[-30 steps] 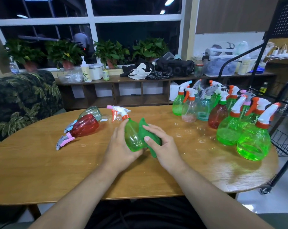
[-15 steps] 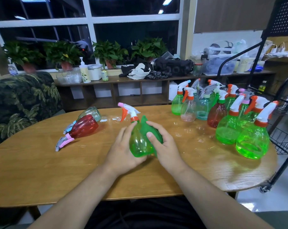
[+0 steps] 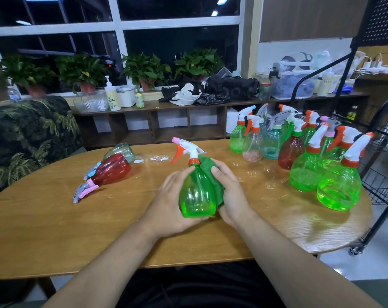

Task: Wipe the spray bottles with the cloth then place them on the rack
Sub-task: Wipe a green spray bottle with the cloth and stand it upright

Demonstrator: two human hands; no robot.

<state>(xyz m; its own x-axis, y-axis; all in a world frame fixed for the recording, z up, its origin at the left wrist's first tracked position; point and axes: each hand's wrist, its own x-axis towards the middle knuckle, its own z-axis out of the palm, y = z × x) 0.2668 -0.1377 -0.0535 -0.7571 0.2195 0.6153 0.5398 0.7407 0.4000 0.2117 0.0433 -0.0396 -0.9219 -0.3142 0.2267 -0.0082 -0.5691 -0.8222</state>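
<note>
A green spray bottle (image 3: 196,194) with a white head and orange trigger stands nearly upright just above the wooden table (image 3: 55,230). My left hand (image 3: 168,205) grips its left side. My right hand (image 3: 231,196) presses a green cloth (image 3: 213,174) against its right side, fingers curled around the cloth. Much of the cloth is hidden behind the bottle and my hand. A black wire rack (image 3: 384,165) stands at the table's right edge.
Several spray bottles (image 3: 304,156) stand grouped at the table's right. A red bottle (image 3: 109,168) and a clear teal one (image 3: 119,151) lie on their sides at the left. A patterned armchair (image 3: 26,138) sits far left; a shelf with plants runs behind.
The green bottle has been turned from lying tilted to nearly upright, its spray head swinging up and to the right. Both hands stayed on it, the cloth still against its right side.
</note>
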